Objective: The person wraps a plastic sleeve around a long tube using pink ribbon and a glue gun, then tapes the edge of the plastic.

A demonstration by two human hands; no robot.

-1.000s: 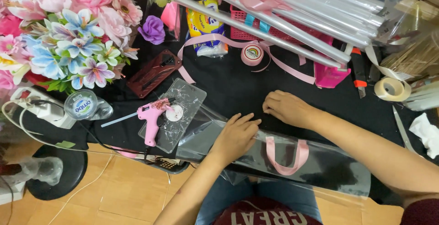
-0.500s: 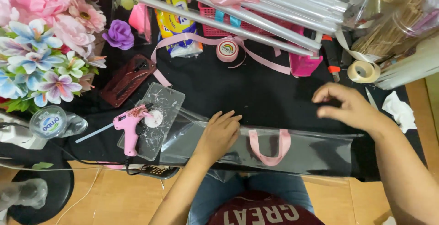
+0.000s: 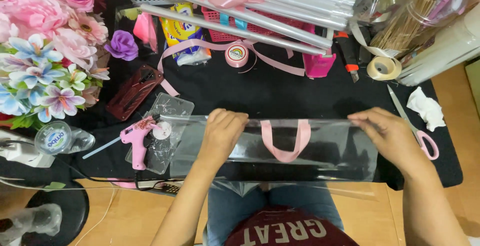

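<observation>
Cellophane sheet (image 3: 330,148) lies flat on the black table (image 3: 280,93) between both grips: left hand (image 3: 223,135) presses fingers together on its left edge, right hand (image 3: 387,136) pinches the right. Thin, slippery, crease-prone, with 1 pink ribbon loop (image 3: 285,138) midway; best held by its edges.

One glue gun (image 3: 136,138) — perhaps two tape rolls (image 3: 384,68).

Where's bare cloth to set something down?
Bare black cloth lies between the ribbon spool and the clear sheet; a smaller patch sits under the tape roll. Left, by the glue gun and flowers, is crowded.
</observation>
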